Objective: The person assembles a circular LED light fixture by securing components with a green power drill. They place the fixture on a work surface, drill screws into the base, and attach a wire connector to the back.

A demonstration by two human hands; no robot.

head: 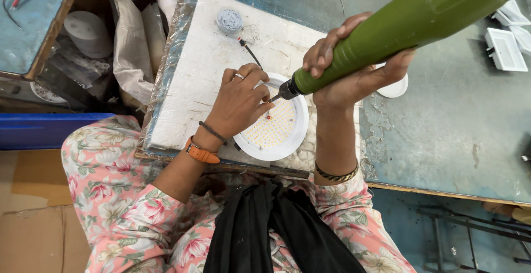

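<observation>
The right hand (354, 71) grips the thick green plastic electric screwdriver (398, 27), fingers closed around its body, with its bit on the round white LED downlight panel (276, 126). The left hand (239, 104) steadies the panel, fingers curled at the bit. The panel lies on a white foam slab (199, 68) on the counter (453, 118).

Pink floral top, long sleeves pushed up the forearms, w/ green leaves and red-white blooms. Black scarf (276, 229) hangs down the front centre. Left hand (239, 104): silver ring on one finger, thin dark thread band plus orange strap w/ metal buckle at the wrist. Right hand (354, 74): dark beaded bangle w/ gold bits at the wrist.
</observation>
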